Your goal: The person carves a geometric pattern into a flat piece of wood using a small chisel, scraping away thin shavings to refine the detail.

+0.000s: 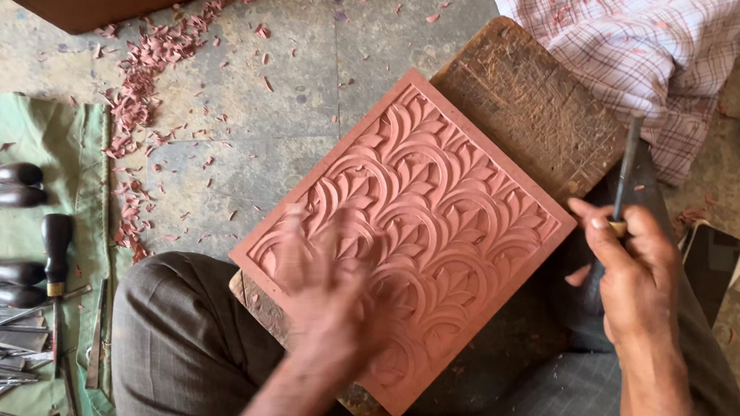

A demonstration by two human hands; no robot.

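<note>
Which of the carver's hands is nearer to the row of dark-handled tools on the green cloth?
The left hand. It lies blurred on the carved panel, on the side towards the tools. The right hand, gripping a chisel, is beyond the panel's far edge.

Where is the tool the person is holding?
The chisel stands in the right hand, just right of the carved red panel, below the checked cloth.

You look from one head-worn camera, aimed steeply down. It sits close above the carved panel [403, 237] on your lap.
</note>
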